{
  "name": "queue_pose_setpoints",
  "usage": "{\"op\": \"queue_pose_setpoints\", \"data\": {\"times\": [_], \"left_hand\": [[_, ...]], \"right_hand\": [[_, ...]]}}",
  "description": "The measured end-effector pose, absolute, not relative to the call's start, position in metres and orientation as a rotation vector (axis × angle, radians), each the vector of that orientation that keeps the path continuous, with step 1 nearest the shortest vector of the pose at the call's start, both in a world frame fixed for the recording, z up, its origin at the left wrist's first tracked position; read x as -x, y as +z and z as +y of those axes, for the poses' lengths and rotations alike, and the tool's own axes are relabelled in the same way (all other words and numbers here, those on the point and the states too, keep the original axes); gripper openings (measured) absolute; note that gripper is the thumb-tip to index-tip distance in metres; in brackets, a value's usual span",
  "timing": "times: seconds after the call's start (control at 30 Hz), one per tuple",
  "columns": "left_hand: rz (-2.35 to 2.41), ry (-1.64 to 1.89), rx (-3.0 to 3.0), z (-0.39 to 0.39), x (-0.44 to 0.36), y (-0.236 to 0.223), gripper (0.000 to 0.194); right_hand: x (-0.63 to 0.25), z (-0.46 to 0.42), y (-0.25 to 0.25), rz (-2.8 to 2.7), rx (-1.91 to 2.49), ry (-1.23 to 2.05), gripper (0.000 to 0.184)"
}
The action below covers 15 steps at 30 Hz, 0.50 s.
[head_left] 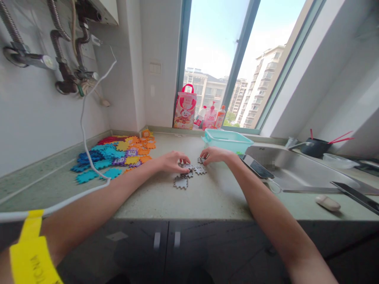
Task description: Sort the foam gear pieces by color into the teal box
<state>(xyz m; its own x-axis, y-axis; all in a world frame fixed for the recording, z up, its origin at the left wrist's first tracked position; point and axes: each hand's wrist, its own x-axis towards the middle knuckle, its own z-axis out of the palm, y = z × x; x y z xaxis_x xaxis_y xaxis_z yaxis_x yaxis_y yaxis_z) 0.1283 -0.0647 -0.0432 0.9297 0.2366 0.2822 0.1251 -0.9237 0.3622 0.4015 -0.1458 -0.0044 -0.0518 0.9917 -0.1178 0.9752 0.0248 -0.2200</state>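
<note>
Several grey toothed foam puzzle tiles [189, 173] lie joined on the pale green counter [207, 197]. My left hand [173, 161] rests on their left end with fingers curled down onto a tile. On the right end my right hand [213, 154] pinches a grey tile [201, 160]. One grey tile [181, 182] sits loose at the near side of the group, with neither hand on it.
A heap of blue, orange, yellow and purple foam tiles [114, 156] lies at the left by the wall. A white cable [89, 157] crosses them. A teal tub [226, 141], a phone [256, 165], a steel sink [299, 169] and a knife [355, 195] sit to the right.
</note>
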Motion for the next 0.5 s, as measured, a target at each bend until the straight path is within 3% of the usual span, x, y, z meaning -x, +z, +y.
{"op": "queue_pose_setpoints", "data": {"times": [0.17, 0.23, 0.5], "left_hand": [[0.335, 0.430, -2.650, -0.065, -0.131, -0.047, 0.048], [0.391, 0.421, -2.579, -0.064, -0.130, -0.047, 0.055], [0.333, 0.327, -2.515, -0.063, -0.127, -0.043, 0.067]], "right_hand": [[-0.398, -0.162, 0.016, -2.235, 1.824, 0.957, 0.067], [-0.391, -0.168, 0.020, -2.275, 1.803, 1.029, 0.070], [-0.352, -0.166, 0.004, -2.431, 2.125, 0.496, 0.071]]}}
